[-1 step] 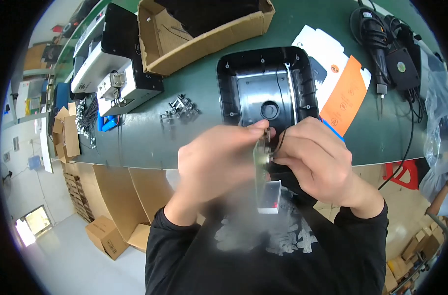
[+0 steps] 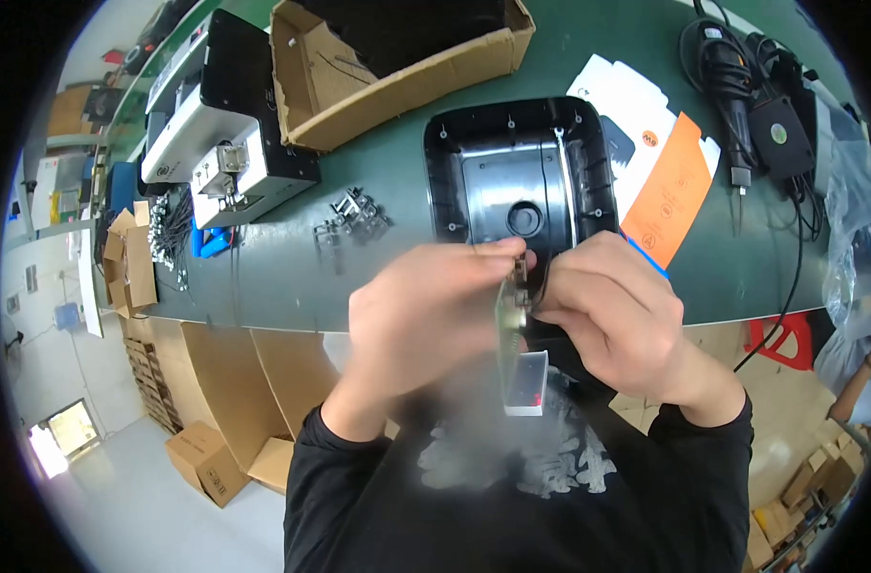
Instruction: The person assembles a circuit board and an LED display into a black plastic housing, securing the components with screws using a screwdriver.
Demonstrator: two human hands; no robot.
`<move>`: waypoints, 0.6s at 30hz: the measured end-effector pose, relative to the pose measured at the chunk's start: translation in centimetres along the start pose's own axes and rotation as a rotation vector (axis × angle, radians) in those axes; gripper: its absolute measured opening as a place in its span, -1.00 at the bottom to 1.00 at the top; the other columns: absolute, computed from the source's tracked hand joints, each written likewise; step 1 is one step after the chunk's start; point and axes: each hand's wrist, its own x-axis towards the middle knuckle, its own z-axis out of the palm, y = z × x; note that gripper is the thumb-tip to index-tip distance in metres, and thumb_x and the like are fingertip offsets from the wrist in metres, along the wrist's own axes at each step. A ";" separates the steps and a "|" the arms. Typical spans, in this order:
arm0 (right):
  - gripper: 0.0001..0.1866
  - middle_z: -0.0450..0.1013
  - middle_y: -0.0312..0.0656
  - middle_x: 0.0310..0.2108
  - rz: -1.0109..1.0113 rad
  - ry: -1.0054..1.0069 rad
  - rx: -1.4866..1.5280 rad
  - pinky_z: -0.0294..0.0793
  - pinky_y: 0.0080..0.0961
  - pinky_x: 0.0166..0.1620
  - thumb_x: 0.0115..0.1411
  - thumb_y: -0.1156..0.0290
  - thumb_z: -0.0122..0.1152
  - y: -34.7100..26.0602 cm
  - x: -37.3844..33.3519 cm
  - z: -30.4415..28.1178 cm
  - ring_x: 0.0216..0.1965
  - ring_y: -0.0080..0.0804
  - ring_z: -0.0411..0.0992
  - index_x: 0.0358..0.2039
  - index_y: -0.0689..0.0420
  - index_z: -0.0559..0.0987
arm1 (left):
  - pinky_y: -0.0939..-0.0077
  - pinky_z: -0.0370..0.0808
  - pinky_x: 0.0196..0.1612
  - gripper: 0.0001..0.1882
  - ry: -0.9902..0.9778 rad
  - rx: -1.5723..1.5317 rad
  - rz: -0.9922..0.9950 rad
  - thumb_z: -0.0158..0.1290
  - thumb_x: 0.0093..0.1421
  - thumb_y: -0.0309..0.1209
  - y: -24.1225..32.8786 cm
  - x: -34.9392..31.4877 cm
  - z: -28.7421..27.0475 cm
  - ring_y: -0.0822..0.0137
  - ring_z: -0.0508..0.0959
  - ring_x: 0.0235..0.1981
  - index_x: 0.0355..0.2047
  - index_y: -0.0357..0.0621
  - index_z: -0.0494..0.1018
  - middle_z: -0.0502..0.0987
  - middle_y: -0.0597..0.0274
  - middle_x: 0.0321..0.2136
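Note:
My left hand (image 2: 421, 310), partly blurred, is closed on a green circuit board (image 2: 507, 334) held on edge above the near side of the bench. A white-edged rectangular part (image 2: 527, 384) with a small red spot sits at the board's lower end. Close against the board's right face, the thumb and fingers of my right hand (image 2: 619, 310) pinch a thin black cable (image 2: 544, 181). That cable runs up into the open black plastic housing (image 2: 437, 177), which lies just beyond my hands. The cable's tip is hidden by my fingers.
Small metal parts (image 2: 352, 216) lie left of the housing. Behind them stand a white-and-black machine (image 2: 249, 143) and an open cardboard box (image 2: 407, 86). To the right are an orange sheet (image 2: 667, 191), white card and a corded electric screwdriver (image 2: 737, 115). Dark cables (image 2: 173, 229) are bundled at left.
The whole view has shifted very slightly. Both hands keep their hold, and the board is turned a touch more toward view.

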 end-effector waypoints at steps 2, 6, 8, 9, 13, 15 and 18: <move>-0.77 0.40 -0.13 -0.44 0.003 0.006 -0.023 0.36 -0.41 -0.41 -0.23 0.65 0.29 -0.1 0.0 -0.1 -0.46 -0.20 0.40 -0.47 0.28 0.49 | 0.24 0.55 -0.09 -0.33 0.024 -0.025 0.056 0.40 -0.26 -0.47 -0.5 0.0 0.3 0.09 0.55 -0.17 -0.10 -0.33 0.37 0.47 -0.14 -0.17; -0.77 0.41 -0.15 -0.44 0.020 0.027 -0.057 0.36 -0.40 -0.39 -0.23 0.65 0.30 -0.3 -0.3 -0.2 -0.46 -0.21 0.40 -0.48 0.26 0.49 | 0.31 0.52 -0.09 -0.37 0.052 -0.062 0.032 0.39 -0.23 -0.46 -0.4 0.4 0.7 0.08 0.51 -0.09 -0.12 -0.29 0.37 0.44 -0.12 -0.11; -0.77 0.41 -0.16 -0.45 0.059 0.015 -0.092 0.35 -0.38 -0.37 -0.22 0.65 0.30 -0.2 -0.5 -0.4 -0.45 -0.22 0.40 -0.47 0.24 0.49 | 0.36 0.47 -0.05 -0.42 0.049 0.039 0.001 0.35 -0.19 -0.51 0.5 0.8 0.5 0.12 0.50 -0.08 -0.13 -0.28 0.38 0.46 -0.06 -0.12; -0.77 0.41 -0.16 -0.45 0.053 0.013 -0.091 0.35 -0.38 -0.37 -0.22 0.65 0.30 -0.2 -0.4 -0.5 -0.45 -0.22 0.40 -0.47 0.24 0.49 | 0.36 0.47 -0.05 -0.42 0.054 0.044 0.003 0.35 -0.19 -0.51 0.6 0.9 0.2 0.12 0.50 -0.08 -0.13 -0.28 0.38 0.46 -0.06 -0.12; -0.79 0.42 -0.17 -0.45 0.077 0.022 -0.154 0.34 -0.39 -0.35 -0.16 0.65 0.27 -0.5 -0.2 -0.6 -0.44 -0.22 0.39 -0.46 0.23 0.48 | 0.38 0.43 -0.06 -0.57 -0.027 0.111 -0.178 0.19 -0.05 -0.56 1.2 1.0 -1.2 0.14 0.50 -0.11 -0.11 -0.34 0.42 0.48 -0.07 -0.13; -0.80 0.42 -0.17 -0.45 0.086 0.017 -0.161 0.34 -0.40 -0.35 -0.14 0.65 0.27 -0.6 -0.2 -0.6 -0.44 -0.21 0.39 -0.45 0.24 0.47 | 0.37 0.41 -0.03 -0.62 -0.054 -0.093 -0.227 0.08 0.10 -0.43 0.8 0.6 -2.1 0.13 0.49 -0.10 -0.08 -0.37 0.41 0.47 -0.10 -0.13; -0.81 0.44 -0.15 -0.42 0.083 0.030 -0.161 0.35 -0.39 -0.35 -0.10 0.64 0.26 -0.5 -0.3 -0.4 -0.43 -0.21 0.40 -0.43 0.24 0.46 | 0.37 0.39 -0.02 -0.58 -0.038 -0.144 -0.200 -0.01 0.20 -0.28 0.5 0.1 -2.1 0.15 0.48 -0.10 -0.08 -0.40 0.40 0.46 -0.13 -0.12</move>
